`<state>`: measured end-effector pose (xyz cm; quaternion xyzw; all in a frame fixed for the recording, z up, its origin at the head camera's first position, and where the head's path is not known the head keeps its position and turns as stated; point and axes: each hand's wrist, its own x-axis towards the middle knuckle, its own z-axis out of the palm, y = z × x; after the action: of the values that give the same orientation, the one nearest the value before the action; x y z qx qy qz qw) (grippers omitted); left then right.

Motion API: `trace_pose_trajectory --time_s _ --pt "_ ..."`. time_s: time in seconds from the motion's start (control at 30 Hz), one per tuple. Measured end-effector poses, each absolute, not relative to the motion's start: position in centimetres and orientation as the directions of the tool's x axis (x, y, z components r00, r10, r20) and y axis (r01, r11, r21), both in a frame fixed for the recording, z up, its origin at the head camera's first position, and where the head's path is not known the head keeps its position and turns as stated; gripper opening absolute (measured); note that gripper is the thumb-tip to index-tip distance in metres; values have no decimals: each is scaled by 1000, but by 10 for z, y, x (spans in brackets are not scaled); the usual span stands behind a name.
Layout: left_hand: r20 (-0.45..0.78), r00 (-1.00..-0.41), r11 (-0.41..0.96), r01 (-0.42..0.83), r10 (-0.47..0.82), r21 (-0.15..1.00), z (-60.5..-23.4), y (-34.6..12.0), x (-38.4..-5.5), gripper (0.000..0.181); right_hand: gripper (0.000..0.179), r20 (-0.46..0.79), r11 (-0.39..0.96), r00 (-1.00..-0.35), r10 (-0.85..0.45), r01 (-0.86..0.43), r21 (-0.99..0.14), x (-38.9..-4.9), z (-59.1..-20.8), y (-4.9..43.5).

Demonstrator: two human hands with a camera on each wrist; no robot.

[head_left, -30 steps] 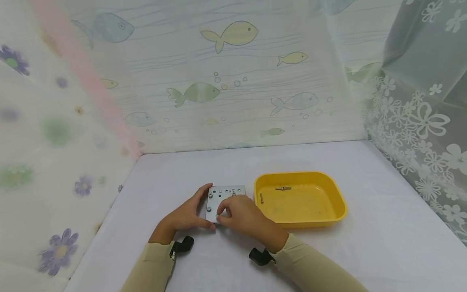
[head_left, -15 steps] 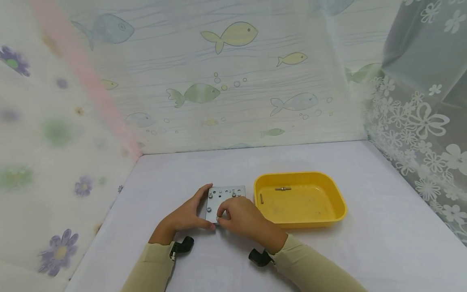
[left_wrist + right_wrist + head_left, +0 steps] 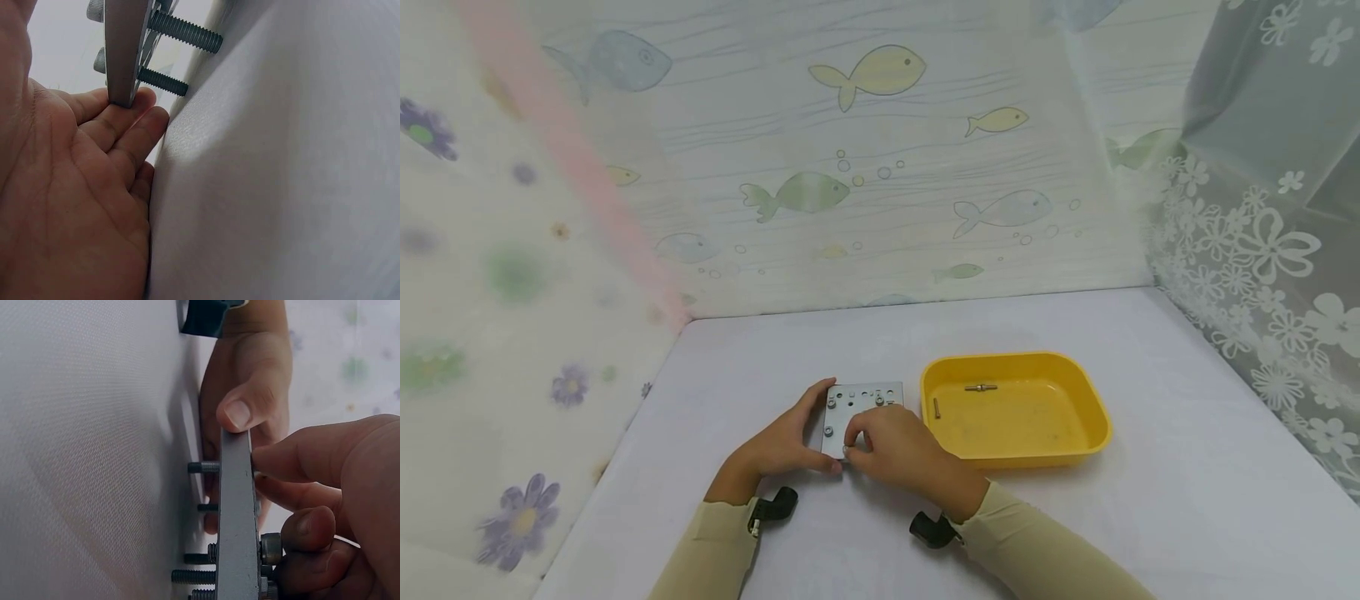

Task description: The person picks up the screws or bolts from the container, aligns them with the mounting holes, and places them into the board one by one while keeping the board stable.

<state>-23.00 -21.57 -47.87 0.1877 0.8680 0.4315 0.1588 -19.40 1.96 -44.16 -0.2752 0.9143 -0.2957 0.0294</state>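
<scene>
My left hand (image 3: 782,437) grips a metal plate (image 3: 846,417) by its edges, thumb on the near edge and fingers at the far side. The plate has several holes and carries several socket-head bolts. Their threaded shanks (image 3: 187,32) stick out underneath, over the white tabletop. My right hand (image 3: 895,442) reaches over the plate, its thumb and index finger pinching at the near left corner. In the right wrist view, a bolt (image 3: 203,467) comes out of the plate opposite those fingertips, which hide its head. The other fingers of that hand are curled beside a bolt head (image 3: 271,549).
A yellow tray (image 3: 1030,461) stands close to the right of the plate. Inside it lie a small bolt (image 3: 937,408) at the left and some bolt-like metal pieces (image 3: 981,387) toward the back. Patterned curtains (image 3: 917,192) border the table at the back and sides.
My right hand has shifted slightly toward the near edge, showing more of a bolt head beyond its knuckles. My left hand keeps its grip on the plate.
</scene>
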Motion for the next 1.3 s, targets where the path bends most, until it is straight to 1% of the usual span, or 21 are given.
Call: trace_pose_trajectory --time_s 0.67,1.3 --pt "-106 -880 546 189 463 816 -481 -214 -233 132 9 107 666 -845 -524 -484 -567 -195 -444 21" --pt "-105 -882 564 198 459 802 -482 -215 -232 134 13 122 676 -838 -531 -506 -536 -196 -445 19"
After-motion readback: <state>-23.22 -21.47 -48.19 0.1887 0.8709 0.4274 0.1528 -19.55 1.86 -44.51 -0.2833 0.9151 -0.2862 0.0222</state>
